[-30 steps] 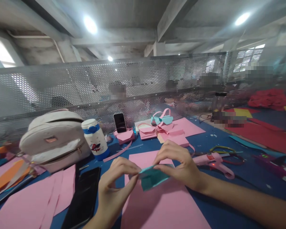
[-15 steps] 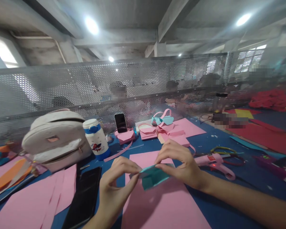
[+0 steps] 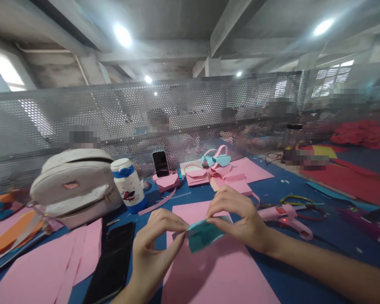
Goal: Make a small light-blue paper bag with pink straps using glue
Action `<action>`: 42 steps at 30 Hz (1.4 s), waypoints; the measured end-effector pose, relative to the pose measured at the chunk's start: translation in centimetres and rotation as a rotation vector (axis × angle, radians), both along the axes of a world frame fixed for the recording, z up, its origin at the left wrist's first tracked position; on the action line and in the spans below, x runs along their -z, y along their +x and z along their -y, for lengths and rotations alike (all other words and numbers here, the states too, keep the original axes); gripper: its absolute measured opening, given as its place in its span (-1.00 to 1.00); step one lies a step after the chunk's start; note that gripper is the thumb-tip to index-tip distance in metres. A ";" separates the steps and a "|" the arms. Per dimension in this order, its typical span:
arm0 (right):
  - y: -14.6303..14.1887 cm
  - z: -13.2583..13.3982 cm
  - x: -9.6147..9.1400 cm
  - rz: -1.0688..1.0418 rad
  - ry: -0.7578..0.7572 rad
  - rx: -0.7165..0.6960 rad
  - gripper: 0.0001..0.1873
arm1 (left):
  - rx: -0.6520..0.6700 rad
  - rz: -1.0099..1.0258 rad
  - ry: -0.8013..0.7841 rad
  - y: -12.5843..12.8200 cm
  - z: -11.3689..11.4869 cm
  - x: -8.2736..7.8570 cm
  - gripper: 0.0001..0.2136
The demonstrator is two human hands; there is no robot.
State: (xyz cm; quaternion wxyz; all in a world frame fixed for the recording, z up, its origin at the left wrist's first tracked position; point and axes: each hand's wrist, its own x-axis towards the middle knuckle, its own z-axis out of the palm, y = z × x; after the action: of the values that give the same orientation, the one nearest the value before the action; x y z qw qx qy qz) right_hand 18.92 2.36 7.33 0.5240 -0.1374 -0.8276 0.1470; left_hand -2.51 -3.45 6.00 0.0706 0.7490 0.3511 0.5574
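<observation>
A small folded piece of teal paper is held in the air just above a pink sheet on the blue table. My left hand pinches its left edge between thumb and fingers. My right hand is closed on its upper right edge, fingers curled over the top. Both hands sit close together at the middle of the view.
A black phone lies left of my hands among pink sheets. Behind stand a white bag, a white bottle, a propped phone and pink paper bags. A pink glue gun lies right. A perforated metal screen closes the back.
Almost nothing has changed; both hands keep their pinch on the teal paper in the same place, and the view has drifted very slightly.
</observation>
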 end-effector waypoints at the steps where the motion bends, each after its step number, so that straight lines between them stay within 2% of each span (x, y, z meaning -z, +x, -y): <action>1: 0.0 0.0 0.1 -0.002 0.006 0.006 -0.95 | 0.000 -0.006 0.003 0.0 0.0 0.0 -0.85; 7: -0.2 0.3 0.3 0.027 0.092 -0.021 -0.96 | 0.013 -0.041 0.005 0.2 0.2 0.0 -0.83; 19: -0.2 0.4 0.2 0.050 0.050 0.010 -0.94 | 0.000 -0.052 0.012 0.3 0.2 0.0 -0.83; 25: -0.3 0.5 0.6 0.108 0.075 0.022 -0.91 | 0.034 -0.071 0.015 0.2 0.4 0.4 -0.81; 32: -0.4 0.2 0.6 -0.002 0.047 0.016 -0.95 | -0.001 -0.065 0.008 0.2 0.2 0.1 -0.82; 42: -0.6 0.4 0.9 0.028 0.099 -0.028 -0.93 | 0.030 -0.073 0.032 0.4 0.2 0.1 -0.84</action>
State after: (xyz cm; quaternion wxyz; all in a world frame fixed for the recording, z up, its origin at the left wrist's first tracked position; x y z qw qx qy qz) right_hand 18.33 1.93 6.47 0.5164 -0.1020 -0.8430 0.1110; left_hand -2.13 -3.69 5.86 0.0544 0.7752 0.3331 0.5340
